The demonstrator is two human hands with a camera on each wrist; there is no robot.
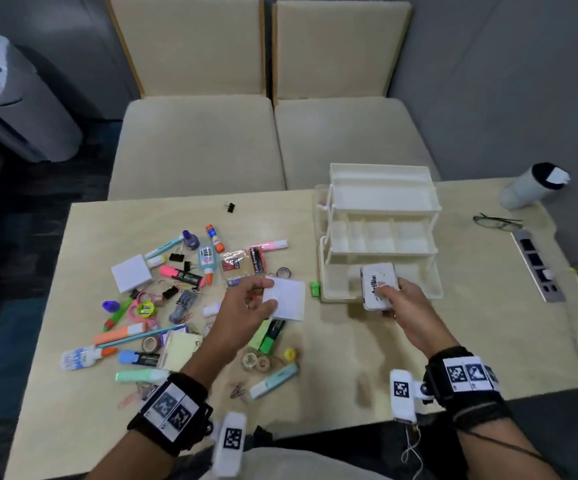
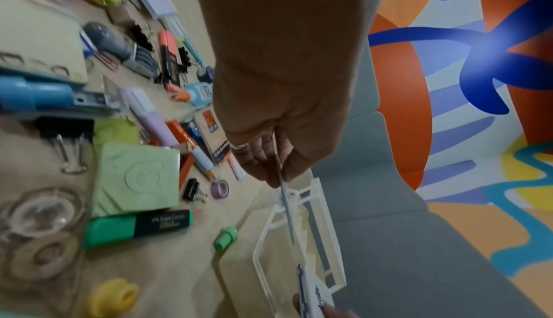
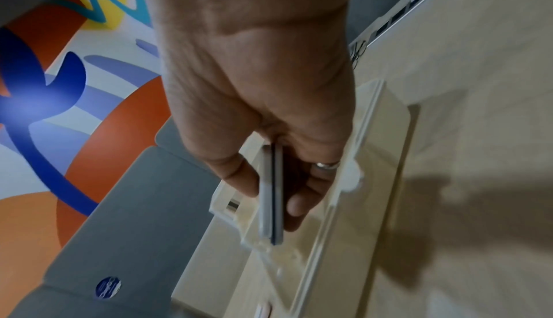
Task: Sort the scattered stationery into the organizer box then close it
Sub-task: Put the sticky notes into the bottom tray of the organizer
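Observation:
The white tiered organizer box (image 1: 381, 216) stands open at the table's back right, its trays fanned out. My right hand (image 1: 396, 299) grips a flat white ink-pad case (image 1: 379, 287) above the box's bottom tray (image 1: 429, 289); the right wrist view shows the case (image 3: 271, 195) edge-on between thumb and fingers. My left hand (image 1: 251, 301) pinches a thin white square of paper (image 1: 286, 299) just left of the box; it appears edge-on as a paper sheet (image 2: 285, 205) in the left wrist view. Scattered stationery (image 1: 176, 289) covers the table's left half.
A green sharpener (image 1: 314, 288) lies by the box's left foot. Highlighters, glue bottles, binder clips, tape rolls and sticky notes lie about, among them a green highlighter (image 2: 137, 226). Glasses (image 1: 497, 221), a tumbler (image 1: 531, 185) and a socket strip (image 1: 537, 265) sit at right. Two beige chairs stand behind.

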